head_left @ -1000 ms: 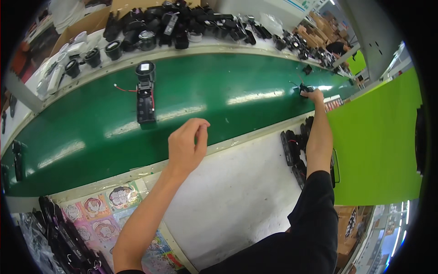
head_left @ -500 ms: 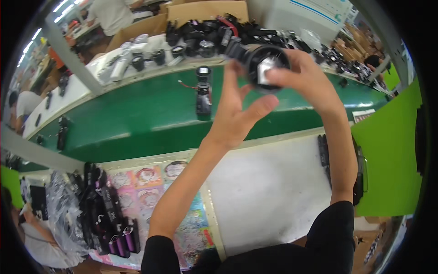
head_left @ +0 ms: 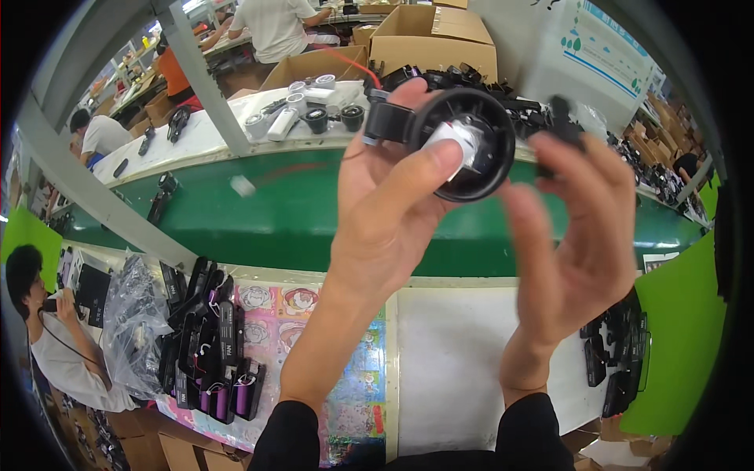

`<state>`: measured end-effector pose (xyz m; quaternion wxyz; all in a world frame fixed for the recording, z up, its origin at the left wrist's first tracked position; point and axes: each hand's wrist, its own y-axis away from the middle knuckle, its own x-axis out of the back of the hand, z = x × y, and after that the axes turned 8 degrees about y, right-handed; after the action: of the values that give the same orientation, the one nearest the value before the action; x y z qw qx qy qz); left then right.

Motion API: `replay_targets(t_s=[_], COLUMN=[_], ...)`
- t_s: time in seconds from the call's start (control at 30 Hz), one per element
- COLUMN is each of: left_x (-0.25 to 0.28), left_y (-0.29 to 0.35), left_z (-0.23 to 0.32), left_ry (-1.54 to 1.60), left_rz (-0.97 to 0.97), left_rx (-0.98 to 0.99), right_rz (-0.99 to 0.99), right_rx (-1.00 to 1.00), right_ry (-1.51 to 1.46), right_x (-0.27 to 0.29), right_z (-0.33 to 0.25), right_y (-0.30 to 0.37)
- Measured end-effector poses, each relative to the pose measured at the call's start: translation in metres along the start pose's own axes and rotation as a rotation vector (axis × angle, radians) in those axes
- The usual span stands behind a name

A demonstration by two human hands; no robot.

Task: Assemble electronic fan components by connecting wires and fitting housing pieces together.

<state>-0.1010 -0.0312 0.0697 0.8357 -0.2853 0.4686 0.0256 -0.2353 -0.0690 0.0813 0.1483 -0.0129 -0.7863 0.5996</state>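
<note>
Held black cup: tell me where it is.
In the head view, the black cup is in the left hand, above and right of centre, with the right hand close on its right.

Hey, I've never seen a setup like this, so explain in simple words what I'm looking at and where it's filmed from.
There's no machine here: these are a person's bare hands, seen from a wide fisheye camera worn on the head, so straight edges look curved.

The left hand holds a black round housing, its thumb over a white piece inside. The right hand is raised beside it, blurred; whether it grips the dark thing by its fingers, I can't tell.

Below are a white tabletop and, to the left, a cartoon-printed sheet with black elongated parts piled nearby. A green strip runs beyond.
</note>
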Motion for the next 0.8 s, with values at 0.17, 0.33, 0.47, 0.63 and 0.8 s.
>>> replay_targets(t_s=[0.17, 0.33, 0.47, 0.63, 0.8], left_x=[0.003, -0.003, -0.008, -0.001, 0.000], left_y=[0.002, 0.000, 0.004, 0.000, 0.001], left_z=[0.001, -0.008, -0.006, -0.016, -0.015], left_ry=[-0.083, -0.123, -0.464, -0.507, -0.305], left_rz=[-0.002, -0.056, 0.004, -0.024, -0.031], left_rx=[-0.030, -0.050, -0.119, -0.160, -0.272], right_rz=[0.032, 0.047, -0.053, -0.055, -0.030], right_rx=[0.003, -0.040, -0.102, -0.019, -0.110], right_ry=[-0.012, 0.001, -0.101, -0.098, 0.028], right_x=[-0.012, -0.009, -0.003, -0.002, 0.001], right_z=[0.003, 0.007, 0.006, 0.012, 0.004], right_y=[0.002, 0.002, -0.003, 0.000, -0.003])
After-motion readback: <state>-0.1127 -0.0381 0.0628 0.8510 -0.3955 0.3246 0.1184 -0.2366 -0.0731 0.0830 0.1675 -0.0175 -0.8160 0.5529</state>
